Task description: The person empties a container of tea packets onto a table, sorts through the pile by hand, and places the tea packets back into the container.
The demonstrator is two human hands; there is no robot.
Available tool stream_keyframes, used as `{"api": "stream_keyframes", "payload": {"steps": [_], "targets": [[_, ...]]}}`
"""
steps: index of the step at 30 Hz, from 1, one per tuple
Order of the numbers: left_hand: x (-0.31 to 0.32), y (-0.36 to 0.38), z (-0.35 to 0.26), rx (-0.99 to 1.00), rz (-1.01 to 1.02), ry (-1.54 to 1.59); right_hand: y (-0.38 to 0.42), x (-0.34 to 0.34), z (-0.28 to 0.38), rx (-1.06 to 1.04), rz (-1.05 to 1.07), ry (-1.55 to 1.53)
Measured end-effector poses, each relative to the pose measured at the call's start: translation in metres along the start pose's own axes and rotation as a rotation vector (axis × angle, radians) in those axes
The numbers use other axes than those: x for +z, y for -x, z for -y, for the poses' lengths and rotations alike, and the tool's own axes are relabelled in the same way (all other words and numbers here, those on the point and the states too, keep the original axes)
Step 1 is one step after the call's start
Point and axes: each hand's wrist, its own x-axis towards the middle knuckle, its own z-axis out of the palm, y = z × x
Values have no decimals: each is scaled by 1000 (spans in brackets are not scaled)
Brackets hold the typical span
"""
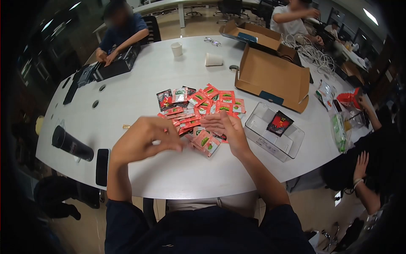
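A heap of small red and black sachets (pixel 197 98) lies on the white table in front of me. My left hand (pixel 146 137) hovers at the near left of the heap, its fingers curved and apart from the thumb, slightly blurred, with nothing visible in it. Over the heap's near right side is my right hand (pixel 228 129), fingers stretched out, holding nothing that I can see. Between the hands, a pink-red sachet (pixel 206 142) lies nearest to me. Right of my right hand stands a clear plastic box (pixel 292 146) with a black and red sachet (pixel 280 123) in it.
A black tumbler (pixel 72 144) and a phone (pixel 102 167) are at the left. Open cardboard boxes (pixel 275 76) and coiled white cables (pixel 315 55) occupy the back right. Two paper cups (pixel 176 49) and glasses (pixel 212 41) are farther back. Other people sit around the table.
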Motion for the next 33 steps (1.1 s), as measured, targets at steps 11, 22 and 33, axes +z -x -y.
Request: {"api": "stream_keyframes", "payload": {"steps": [11,22,33], "targets": [[-21,-6,28,-61,-34,-379,3,5,-2,174,113,13],[-51,14,41,343,227,241,3,6,3,98,-58,56],[-52,2,26,638,701,579,-1,3,6,-76,-282,5]]}}
